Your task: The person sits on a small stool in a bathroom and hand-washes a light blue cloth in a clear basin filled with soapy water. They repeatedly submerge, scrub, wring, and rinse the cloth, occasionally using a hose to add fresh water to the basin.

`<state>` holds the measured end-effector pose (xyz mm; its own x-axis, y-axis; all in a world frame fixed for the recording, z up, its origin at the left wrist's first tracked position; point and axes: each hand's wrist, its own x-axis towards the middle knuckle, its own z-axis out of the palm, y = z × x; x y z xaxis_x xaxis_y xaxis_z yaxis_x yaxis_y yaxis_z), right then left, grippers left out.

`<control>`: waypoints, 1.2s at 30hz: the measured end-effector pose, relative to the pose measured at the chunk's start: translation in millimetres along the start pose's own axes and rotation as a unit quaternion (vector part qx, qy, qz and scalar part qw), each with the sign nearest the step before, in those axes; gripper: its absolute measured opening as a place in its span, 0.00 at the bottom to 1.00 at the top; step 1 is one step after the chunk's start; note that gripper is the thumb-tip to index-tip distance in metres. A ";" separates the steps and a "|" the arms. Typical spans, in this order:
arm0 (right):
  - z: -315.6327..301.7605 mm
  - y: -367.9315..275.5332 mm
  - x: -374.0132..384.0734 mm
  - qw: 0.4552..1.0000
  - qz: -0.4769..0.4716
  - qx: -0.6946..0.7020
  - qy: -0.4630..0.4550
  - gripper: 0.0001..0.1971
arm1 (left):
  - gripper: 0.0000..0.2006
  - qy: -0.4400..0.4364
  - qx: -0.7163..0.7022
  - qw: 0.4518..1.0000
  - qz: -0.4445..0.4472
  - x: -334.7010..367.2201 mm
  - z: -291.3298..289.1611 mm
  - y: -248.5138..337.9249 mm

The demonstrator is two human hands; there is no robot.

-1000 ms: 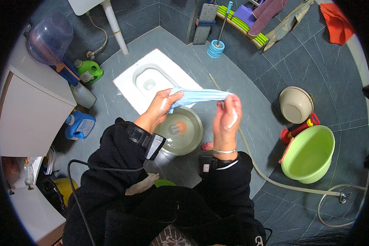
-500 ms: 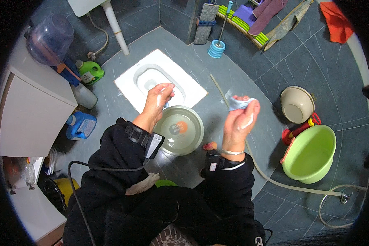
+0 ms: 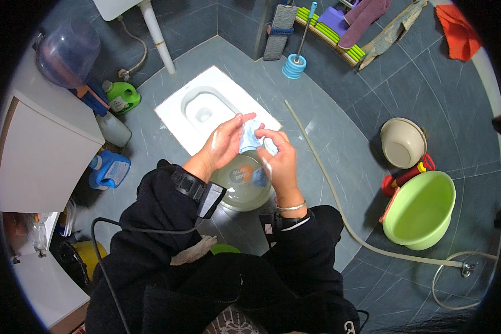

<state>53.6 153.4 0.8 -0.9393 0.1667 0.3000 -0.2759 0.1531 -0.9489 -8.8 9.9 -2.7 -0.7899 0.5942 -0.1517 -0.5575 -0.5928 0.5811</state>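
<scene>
Both hands are together above the far side of a round basin [image 3: 228, 204] of water on the floor. My left hand [image 3: 221, 146] has its palm turned inward, with a small wet light-blue cloth [image 3: 249, 139] gripped against its fingers. My right hand [image 3: 282, 165] is curled round the other side of the same cloth, and part of the cloth shows between its fingers. White suds streak both hands. Blue shows over the basin beside my right hand; whether it is hanging cloth or a reflection I cannot make out.
Beyond the basin lies a white squat toilet [image 3: 175, 108]. A hose [image 3: 325, 172] curves along the floor at right, near a green basin [image 3: 420, 209] and a beige bucket [image 3: 403, 142]. At left stand a blue bottle [image 3: 111, 170], a green bottle [image 3: 122, 97] and a white cabinet [image 3: 44, 161].
My right hand has moved left, bringing the light-blue cloth to my left hand above the basin. My left hand has opened from its curl and now meets the cloth.
</scene>
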 end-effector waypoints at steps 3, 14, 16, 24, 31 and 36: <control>2.1 -1.2 -0.9 0.996 -0.022 -0.079 -0.026 0.14 | 0.26 0.003 -0.002 1.000 -0.012 -1.1 2.6 0.1; -1.8 7.8 -2.6 0.988 0.109 -0.084 0.075 0.07 | 0.16 0.171 0.394 0.903 -0.012 -6.5 6.9 -1.9; -1.7 11.8 -2.1 0.986 0.097 -0.099 0.096 0.09 | 0.14 0.183 0.396 0.900 0.020 -6.1 5.6 -2.4; -1.2 4.7 -2.0 0.989 0.133 0.047 -0.045 0.12 | 0.09 0.084 0.275 0.957 -0.025 -6.5 2.4 -8.6; -9.6 -2.2 0.8 0.903 0.310 0.298 -0.021 0.09 | 0.06 0.071 0.251 0.965 -0.017 -5.4 -3.9 -6.2; -4.0 22.9 -2.5 0.917 0.272 0.269 0.113 0.11 | 0.04 0.039 0.098 0.994 0.010 -4.4 -1.7 -8.3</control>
<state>50.5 160.4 -21.2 -0.9180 0.2834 -0.2774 0.1033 -0.5045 -0.8572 -1.1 11.3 -8.2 -0.8217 0.5353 -0.1956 -0.4876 -0.4827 0.7275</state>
